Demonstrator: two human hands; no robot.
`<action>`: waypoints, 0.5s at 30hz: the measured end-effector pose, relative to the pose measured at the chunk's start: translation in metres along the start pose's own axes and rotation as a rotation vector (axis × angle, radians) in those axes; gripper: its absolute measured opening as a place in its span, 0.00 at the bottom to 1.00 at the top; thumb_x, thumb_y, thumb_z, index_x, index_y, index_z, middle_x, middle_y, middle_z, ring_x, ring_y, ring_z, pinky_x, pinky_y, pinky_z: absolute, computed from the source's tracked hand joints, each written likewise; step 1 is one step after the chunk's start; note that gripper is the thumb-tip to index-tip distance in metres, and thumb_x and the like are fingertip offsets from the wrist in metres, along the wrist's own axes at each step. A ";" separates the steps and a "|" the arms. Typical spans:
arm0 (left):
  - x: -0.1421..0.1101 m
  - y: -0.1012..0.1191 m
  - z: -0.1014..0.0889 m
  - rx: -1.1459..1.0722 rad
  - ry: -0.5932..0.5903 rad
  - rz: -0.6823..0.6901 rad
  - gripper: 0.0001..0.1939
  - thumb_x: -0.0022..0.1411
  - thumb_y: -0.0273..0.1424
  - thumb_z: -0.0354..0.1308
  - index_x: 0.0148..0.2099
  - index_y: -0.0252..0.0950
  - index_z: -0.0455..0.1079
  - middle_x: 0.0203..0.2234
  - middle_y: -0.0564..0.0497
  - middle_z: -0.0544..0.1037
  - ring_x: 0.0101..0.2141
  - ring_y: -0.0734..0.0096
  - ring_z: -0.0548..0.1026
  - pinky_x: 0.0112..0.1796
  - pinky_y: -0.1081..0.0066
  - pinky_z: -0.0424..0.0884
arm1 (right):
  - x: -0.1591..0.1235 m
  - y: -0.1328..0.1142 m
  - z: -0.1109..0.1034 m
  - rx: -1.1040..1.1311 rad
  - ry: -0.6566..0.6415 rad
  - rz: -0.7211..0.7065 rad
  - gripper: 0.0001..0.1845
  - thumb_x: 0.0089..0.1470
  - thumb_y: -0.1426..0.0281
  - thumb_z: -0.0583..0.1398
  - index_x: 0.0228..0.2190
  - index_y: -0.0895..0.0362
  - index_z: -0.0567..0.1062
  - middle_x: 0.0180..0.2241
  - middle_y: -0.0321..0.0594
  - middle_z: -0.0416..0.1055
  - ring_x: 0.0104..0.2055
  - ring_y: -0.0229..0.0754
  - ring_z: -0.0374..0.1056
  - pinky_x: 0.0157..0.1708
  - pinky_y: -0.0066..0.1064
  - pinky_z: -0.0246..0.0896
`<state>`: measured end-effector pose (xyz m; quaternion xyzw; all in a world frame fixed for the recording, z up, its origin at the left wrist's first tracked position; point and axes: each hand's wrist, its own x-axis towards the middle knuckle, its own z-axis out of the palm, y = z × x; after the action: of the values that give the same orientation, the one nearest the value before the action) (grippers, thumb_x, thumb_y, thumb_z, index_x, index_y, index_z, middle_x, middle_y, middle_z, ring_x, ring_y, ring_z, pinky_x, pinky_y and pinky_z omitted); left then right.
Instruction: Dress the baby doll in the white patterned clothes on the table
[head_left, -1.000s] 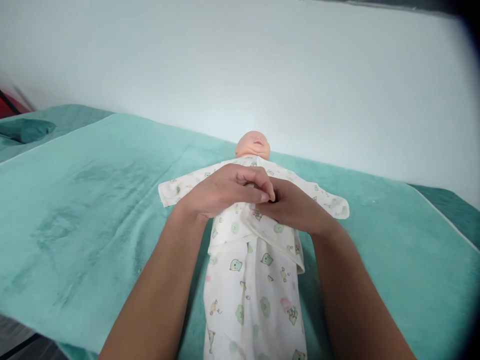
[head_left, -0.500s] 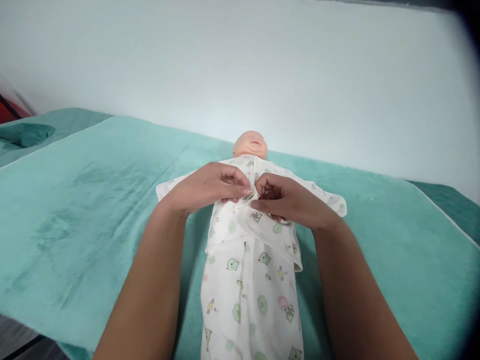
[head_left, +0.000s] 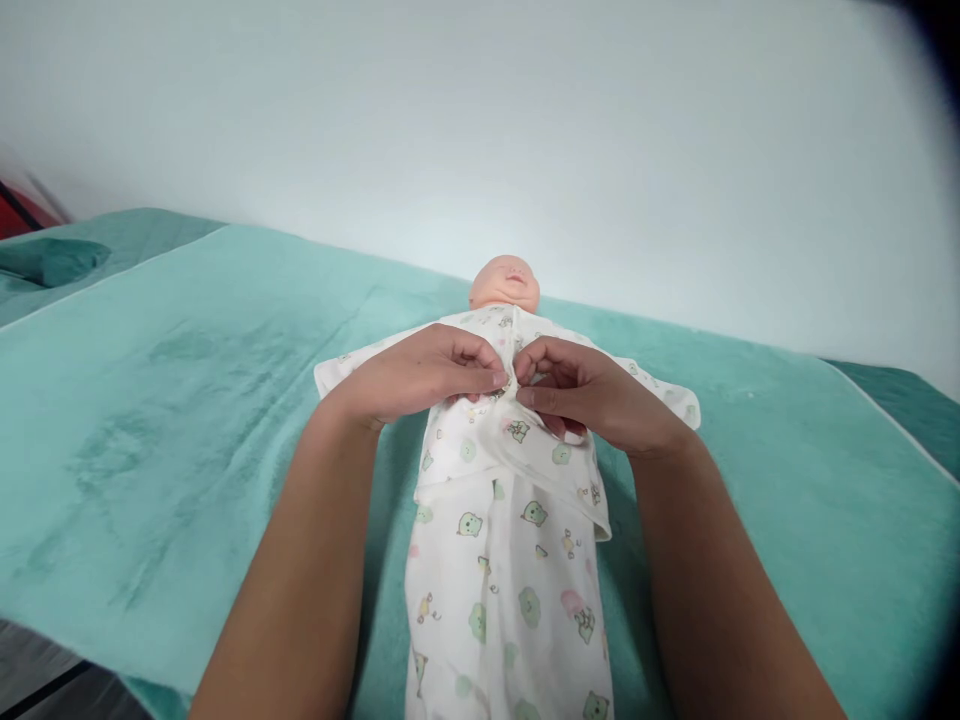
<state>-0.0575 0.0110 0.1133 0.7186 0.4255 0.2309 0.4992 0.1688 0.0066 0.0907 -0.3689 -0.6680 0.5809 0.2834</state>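
We have the baby doll (head_left: 504,283) lying face-up on the teal sheet (head_left: 225,410), its sleeves spread to both sides. Over its chest, our left hand (head_left: 427,372) and right hand (head_left: 596,395) pinch the printed baby top (head_left: 516,455) at its front opening, thumbs against fingers.

A white patterned shirt (head_left: 517,455), puckered at the chest, clothes a doll (head_left: 504,284) lying face-up.

The white top (head_left: 517,452) and bottoms (head_left: 510,600) have green and pink prints.
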 end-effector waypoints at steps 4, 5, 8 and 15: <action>0.000 0.001 0.002 0.065 0.008 0.000 0.12 0.61 0.39 0.59 0.30 0.37 0.73 0.24 0.55 0.65 0.25 0.76 0.60 0.26 0.73 0.56 | 0.002 0.001 0.001 0.015 0.010 0.010 0.12 0.54 0.66 0.67 0.35 0.53 0.69 0.19 0.26 0.61 0.18 0.30 0.58 0.15 0.22 0.45; 0.000 0.001 0.002 0.081 0.010 0.003 0.12 0.61 0.40 0.58 0.30 0.37 0.73 0.24 0.55 0.65 0.25 0.76 0.60 0.26 0.73 0.56 | 0.003 0.001 0.002 0.012 0.019 0.011 0.13 0.53 0.66 0.68 0.35 0.53 0.69 0.20 0.26 0.61 0.18 0.30 0.59 0.15 0.22 0.45; -0.001 0.003 0.003 0.115 0.012 0.011 0.14 0.61 0.41 0.58 0.29 0.37 0.73 0.24 0.54 0.65 0.25 0.76 0.60 0.26 0.73 0.56 | 0.003 0.000 0.004 -0.006 0.058 0.015 0.13 0.52 0.66 0.68 0.34 0.53 0.68 0.21 0.26 0.63 0.18 0.30 0.59 0.15 0.22 0.48; 0.000 0.006 0.006 0.174 0.066 -0.015 0.10 0.58 0.38 0.58 0.30 0.38 0.75 0.21 0.55 0.62 0.22 0.77 0.56 0.22 0.71 0.49 | 0.005 -0.001 0.009 -0.053 0.109 0.030 0.15 0.51 0.66 0.69 0.33 0.52 0.67 0.19 0.26 0.62 0.17 0.30 0.58 0.12 0.21 0.45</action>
<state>-0.0507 0.0070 0.1160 0.7482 0.4655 0.2128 0.4222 0.1590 0.0053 0.0898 -0.4171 -0.6612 0.5463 0.3007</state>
